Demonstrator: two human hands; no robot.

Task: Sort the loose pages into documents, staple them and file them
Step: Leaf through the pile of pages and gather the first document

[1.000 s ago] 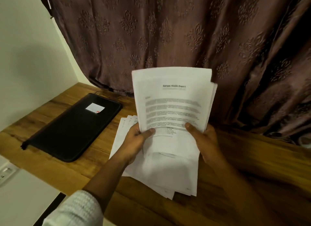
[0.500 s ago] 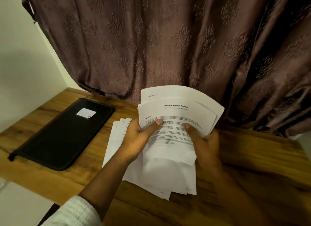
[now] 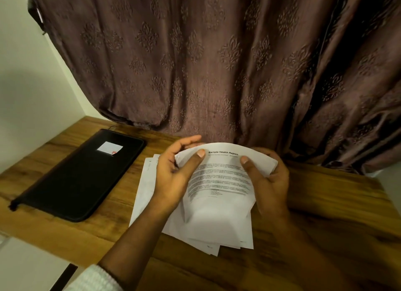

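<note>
Head camera. Held a sheaf (image 3: 219, 182) of pages headed "Sample Health Report" up over the desk (image 3: 336, 204), bowed toward the camera. Pinched its upper left part with the left hand (image 3: 171, 178), thumb flat on the printed face, fingers curled behind the top edge. Pinched the right side likewise with the right hand (image 3: 271, 182), thumb in front, fingers behind. Left more loose pages (image 3: 147, 188) fanned on the desk directly beneath, just beside a closed black folder (image 3: 82, 178) bearing a small white label (image 3: 109, 148). Faced a brown patterned curtain (image 3: 217, 63) hanging behind the desk. Found no stapler anywhere in view.

Judged as the sorting step: gathering or squaring one document, with nothing yet stapled or filed. Called next, most likely, for checking the sheaf for stray pages, tapping its edges flush, then laying it apart from the loose pile. Needed a light, even grip to avoid creasing or shedding a sheet.
</note>
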